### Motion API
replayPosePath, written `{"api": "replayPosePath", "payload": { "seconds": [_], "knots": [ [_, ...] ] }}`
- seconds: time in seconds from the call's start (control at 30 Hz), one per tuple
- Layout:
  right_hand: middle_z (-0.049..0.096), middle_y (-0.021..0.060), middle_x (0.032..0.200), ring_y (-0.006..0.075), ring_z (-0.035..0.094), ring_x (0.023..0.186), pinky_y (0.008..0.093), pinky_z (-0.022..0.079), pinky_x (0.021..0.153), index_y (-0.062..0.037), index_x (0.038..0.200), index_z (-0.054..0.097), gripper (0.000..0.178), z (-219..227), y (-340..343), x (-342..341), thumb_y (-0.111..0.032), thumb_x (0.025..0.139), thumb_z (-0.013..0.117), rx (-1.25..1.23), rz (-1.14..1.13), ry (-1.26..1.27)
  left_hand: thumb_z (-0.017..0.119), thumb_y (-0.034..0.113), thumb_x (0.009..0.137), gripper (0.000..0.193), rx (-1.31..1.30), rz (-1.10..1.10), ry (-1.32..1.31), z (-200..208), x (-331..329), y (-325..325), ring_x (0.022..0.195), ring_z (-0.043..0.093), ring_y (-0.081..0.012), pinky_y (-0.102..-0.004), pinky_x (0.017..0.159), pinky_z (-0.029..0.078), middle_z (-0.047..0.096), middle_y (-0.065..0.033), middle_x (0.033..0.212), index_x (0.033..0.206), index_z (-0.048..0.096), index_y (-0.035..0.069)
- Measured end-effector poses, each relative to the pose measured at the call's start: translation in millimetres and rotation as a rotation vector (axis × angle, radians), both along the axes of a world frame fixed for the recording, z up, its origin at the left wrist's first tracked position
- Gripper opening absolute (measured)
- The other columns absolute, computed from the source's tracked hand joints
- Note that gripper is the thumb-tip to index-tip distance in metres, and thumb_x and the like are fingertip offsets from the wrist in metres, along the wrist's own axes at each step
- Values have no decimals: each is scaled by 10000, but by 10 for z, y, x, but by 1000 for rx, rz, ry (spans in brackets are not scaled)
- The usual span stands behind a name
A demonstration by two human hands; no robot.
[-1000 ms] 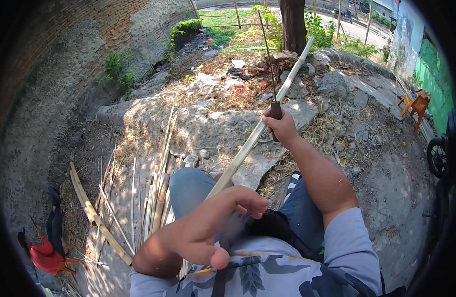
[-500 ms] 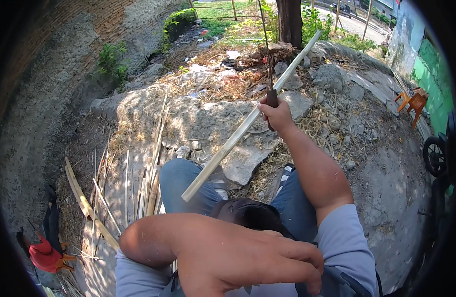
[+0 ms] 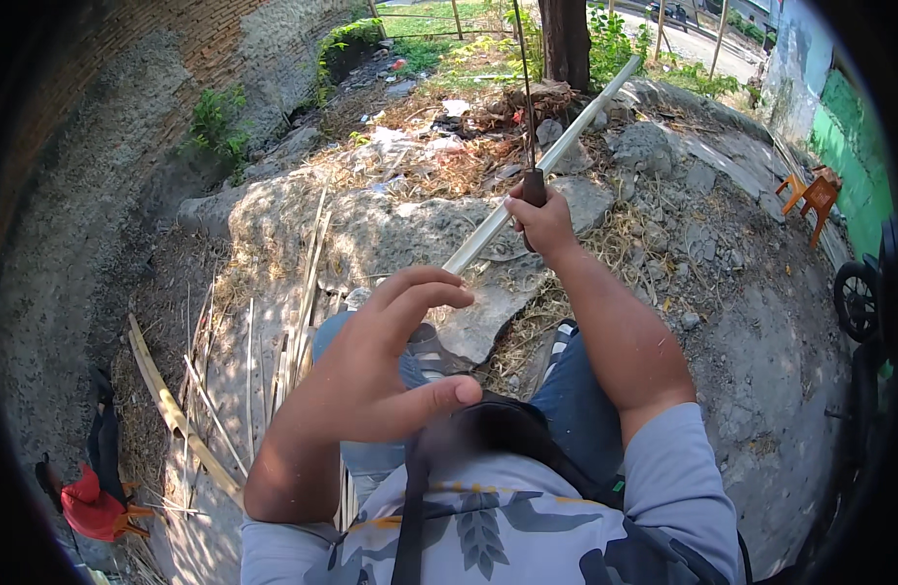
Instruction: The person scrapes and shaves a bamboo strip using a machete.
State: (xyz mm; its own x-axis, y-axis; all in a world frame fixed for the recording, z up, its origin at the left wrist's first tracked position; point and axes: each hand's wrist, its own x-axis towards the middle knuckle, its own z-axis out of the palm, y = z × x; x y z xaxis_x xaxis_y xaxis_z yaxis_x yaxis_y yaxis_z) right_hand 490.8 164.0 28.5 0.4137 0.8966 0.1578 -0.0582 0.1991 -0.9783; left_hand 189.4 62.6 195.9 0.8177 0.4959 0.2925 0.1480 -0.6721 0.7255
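Note:
My right hand (image 3: 544, 222) is closed round the brown handle (image 3: 534, 187) of a machete, whose thin dark blade (image 3: 525, 88) points up and away, seen nearly edge-on. A long pale bamboo strip (image 3: 576, 148) slants past the fingers of that hand. Whether those fingers also grip the strip, I cannot tell. Over my left knee, my left hand (image 3: 376, 356) is open, thumb and fingers apart, nothing between them. The strip's near end disappears behind its fingers.
More bamboo strips (image 3: 308, 302) and a split bamboo piece (image 3: 166, 400) lie to my left. A person in a red top (image 3: 90, 502) sits at the lower left. Broken concrete (image 3: 654, 151) and a tree trunk (image 3: 566, 44) are ahead. Orange chairs (image 3: 815, 200) stand at the right.
My left hand has swung up and forward from across my chest to the near end of the bamboo strip, its fingers spreading. My right hand stays nearly in place with the machete.

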Motion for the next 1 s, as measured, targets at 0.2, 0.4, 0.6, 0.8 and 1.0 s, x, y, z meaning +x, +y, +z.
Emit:
{"api": "replayPosePath", "payload": {
  "seconds": [0.2, 0.4, 0.6, 0.8, 1.0],
  "knots": [
    [636, 30, 780, 106, 600, 598, 278, 485, 548, -24, 974, 652, 150, 137, -14, -126, -89, 880, 750, 54, -25, 77, 845, 405, 815, 757, 431, 618, 360, -938, -483, 179, 1262, 543, -449, -491, 1075, 435, 529, -266, 1363, 1362, 529, -12],
    [627, 19, 815, 105, 591, 618, 269, 479, 571, -37, 985, 645, 143, 228, -119, -246, -96, 899, 742, 100, -24, 124, 805, 414, 850, 534, 249, 738, 333, -1136, -640, 73, 900, 712, -371, -468, 786, 548, 696, -204, 939, 1178, 629, 32],
    [619, -1, 786, 97, 584, 601, 279, 473, 560, -65, 955, 643, 122, 317, -207, -271, -139, 922, 735, 61, 3, 39, 749, 449, 896, 474, 149, 776, 342, -1309, -728, 85, 579, 611, -349, -445, 557, 458, 613, -184, 639, 786, 618, 7],
    [671, 78, 747, 216, 653, 641, 369, 511, 621, -48, 1005, 668, 311, 333, -225, -165, -315, 889, 777, 6, -285, -698, 714, 497, 897, 463, 122, 823, 381, -1338, -728, 61, 684, 653, -432, -514, 612, 498, 653, -203, 697, 786, 654, 52],
    [735, 143, 876, 369, 710, 845, 484, 552, 748, -141, 1103, 704, 380, 474, -289, -77, -432, 864, 756, 59, -173, -935, 736, 489, 879, 455, 274, 888, 316, -1374, -811, 198, 653, 641, -434, -508, 586, 494, 642, -206, 681, 771, 645, 57]
  ]
}}
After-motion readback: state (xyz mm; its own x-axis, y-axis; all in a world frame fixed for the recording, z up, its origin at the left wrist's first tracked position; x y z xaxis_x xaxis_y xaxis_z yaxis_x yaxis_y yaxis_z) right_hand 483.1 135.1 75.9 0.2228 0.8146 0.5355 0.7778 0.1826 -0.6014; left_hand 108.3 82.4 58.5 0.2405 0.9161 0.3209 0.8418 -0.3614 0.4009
